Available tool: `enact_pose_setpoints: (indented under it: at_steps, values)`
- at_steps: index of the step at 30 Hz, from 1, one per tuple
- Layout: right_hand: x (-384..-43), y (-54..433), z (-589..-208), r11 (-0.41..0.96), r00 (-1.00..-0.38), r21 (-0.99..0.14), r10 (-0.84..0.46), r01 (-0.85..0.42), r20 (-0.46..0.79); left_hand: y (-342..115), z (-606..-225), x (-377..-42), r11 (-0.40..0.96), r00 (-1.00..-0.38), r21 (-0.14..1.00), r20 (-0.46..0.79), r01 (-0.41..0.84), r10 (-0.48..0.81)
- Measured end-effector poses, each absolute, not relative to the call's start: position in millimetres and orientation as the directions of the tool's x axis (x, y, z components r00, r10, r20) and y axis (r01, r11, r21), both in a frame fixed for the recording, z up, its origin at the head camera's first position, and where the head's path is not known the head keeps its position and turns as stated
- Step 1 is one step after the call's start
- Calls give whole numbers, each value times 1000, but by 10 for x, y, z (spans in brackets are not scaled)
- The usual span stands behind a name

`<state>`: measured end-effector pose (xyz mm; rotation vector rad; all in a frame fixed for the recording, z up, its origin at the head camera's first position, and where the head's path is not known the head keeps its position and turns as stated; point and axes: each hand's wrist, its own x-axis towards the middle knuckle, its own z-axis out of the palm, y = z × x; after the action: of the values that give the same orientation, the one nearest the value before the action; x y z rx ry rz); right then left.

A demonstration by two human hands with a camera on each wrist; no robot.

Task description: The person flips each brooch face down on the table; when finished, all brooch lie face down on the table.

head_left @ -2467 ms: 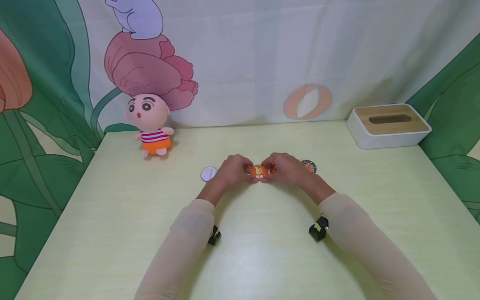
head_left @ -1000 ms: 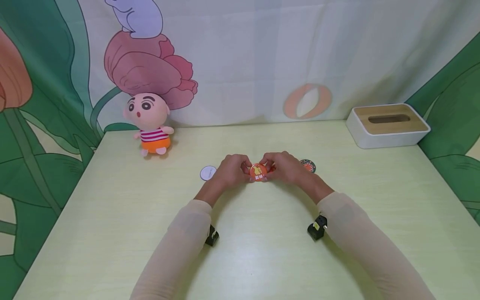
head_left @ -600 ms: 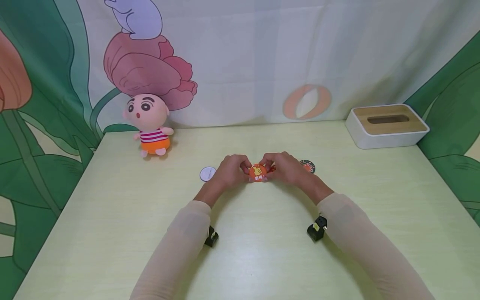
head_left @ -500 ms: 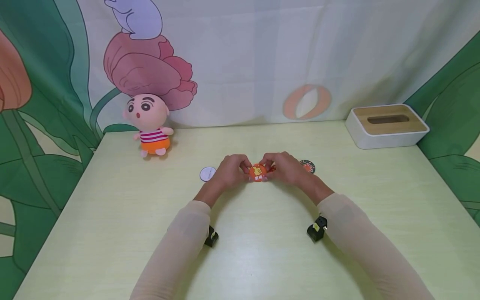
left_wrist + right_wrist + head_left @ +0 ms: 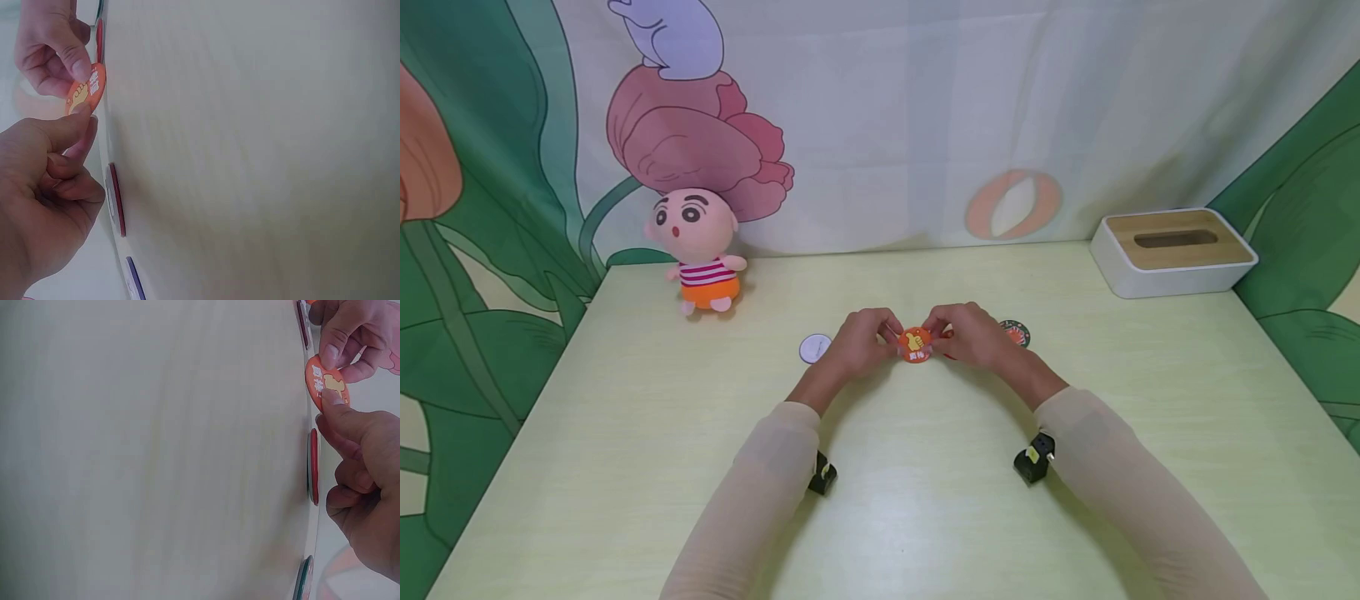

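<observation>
A small round orange disc (image 5: 915, 344) with a yellow thumbs-up and white lettering is held up between both hands, its printed face toward the head camera. My left hand (image 5: 861, 343) pinches its left edge, thumb in front. On the opposite edge, my right hand (image 5: 968, 335) pinches it the same way. In the right wrist view the disc (image 5: 327, 384) tilts close over the table, both thumbs on its face. A red disc (image 5: 314, 467) lies below the right hand, mostly hidden in the head view. Under the left hand lies a disc with a dark red edge (image 5: 117, 200).
A white disc (image 5: 816, 348) lies left of the left wrist, and a black-rimmed disc (image 5: 1017, 332) behind the right wrist. At the back stand a plush doll (image 5: 702, 250) on the left and a tissue box (image 5: 1175, 252) on the right, before a printed curtain (image 5: 865, 125).
The orange disc has shifted slightly left with both hands since the earliest frame. The fingertips have moved up from its lower edge to its sides, baring more of its lettering.
</observation>
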<state>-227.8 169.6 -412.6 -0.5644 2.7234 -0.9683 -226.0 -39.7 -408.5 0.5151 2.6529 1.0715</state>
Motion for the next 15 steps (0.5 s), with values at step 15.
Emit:
enact_pose_setpoints:
  at_steps: [15]
  values:
    - [-2264,1705,-4115,738,-915,-572,-400,-357,56,-394,-4110,-2282,652,-922,719,-43,239,386]
